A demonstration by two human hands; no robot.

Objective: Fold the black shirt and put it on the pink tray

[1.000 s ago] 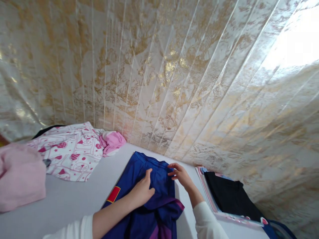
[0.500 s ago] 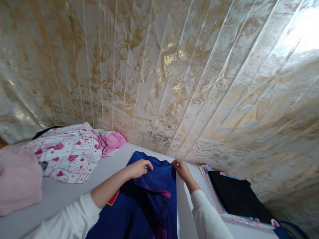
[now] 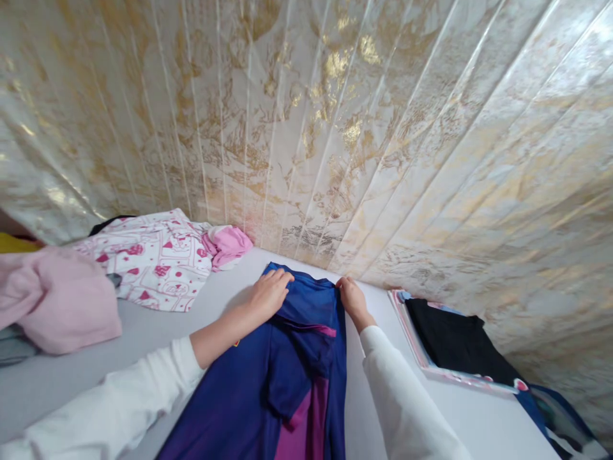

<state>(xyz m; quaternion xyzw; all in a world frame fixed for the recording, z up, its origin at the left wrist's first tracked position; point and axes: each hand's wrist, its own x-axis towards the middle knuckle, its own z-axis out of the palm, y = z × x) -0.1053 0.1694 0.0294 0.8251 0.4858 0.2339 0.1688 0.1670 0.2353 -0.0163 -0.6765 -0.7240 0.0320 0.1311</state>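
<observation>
A dark blue shirt (image 3: 230, 396) with magenta panels and a pink-trimmed sleeve lies on the white surface before me, one side folded over. My left hand (image 3: 271, 295) rests on the shirt's far left part, fingers stretched over the cloth near its top edge. At the far right corner my right hand (image 3: 352, 299) pinches the shirt's edge between thumb and fingers. A small bit of a red-and-yellow patch shows beside my left forearm, which covers the rest.
To the left lie a white-and-pink printed garment (image 3: 153, 262), a bright pink cloth (image 3: 230, 246) and a pale pink garment (image 3: 71, 300). On the right, a folded black garment (image 3: 460, 338) tops a stack. A gold-patterned wall (image 3: 306, 128) rises behind the white surface (image 3: 407, 415).
My left hand has flattened onto the shirt. My right hand still holds the corner. The view has shifted, and more of the shirt's folded sleeve and magenta panel shows.
</observation>
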